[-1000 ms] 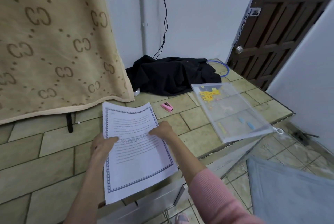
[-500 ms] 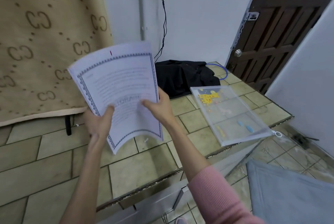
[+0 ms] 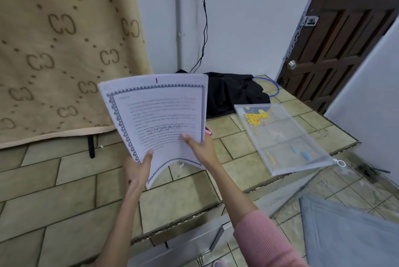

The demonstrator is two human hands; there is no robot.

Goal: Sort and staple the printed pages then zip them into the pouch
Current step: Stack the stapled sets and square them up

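Head view: both hands hold the printed pages (image 3: 159,120) upright above the tiled counter (image 3: 71,182). Left hand (image 3: 136,169) grips the lower left corner, thumb on the front sheet. Right hand (image 3: 199,148) pinches the lower right edge, thumb on the text. Stack is white, bowed, fanned along its left side; dark patterned border frames the print.

Right of the right hand, lying flat on the counter: clear zip pouch (image 3: 285,137), yellow spotted animal print, ring pull at its near corner. Pink stapler (image 3: 208,131) peeks out just behind the pages' right edge, mostly hidden. Beyond the pages, black cloth (image 3: 233,92). Left of the left hand, tan blanket (image 3: 60,51) hangs.

Readable: "STORAGE" watermark mid-page; red "1" at top margin. Body text too blurred.
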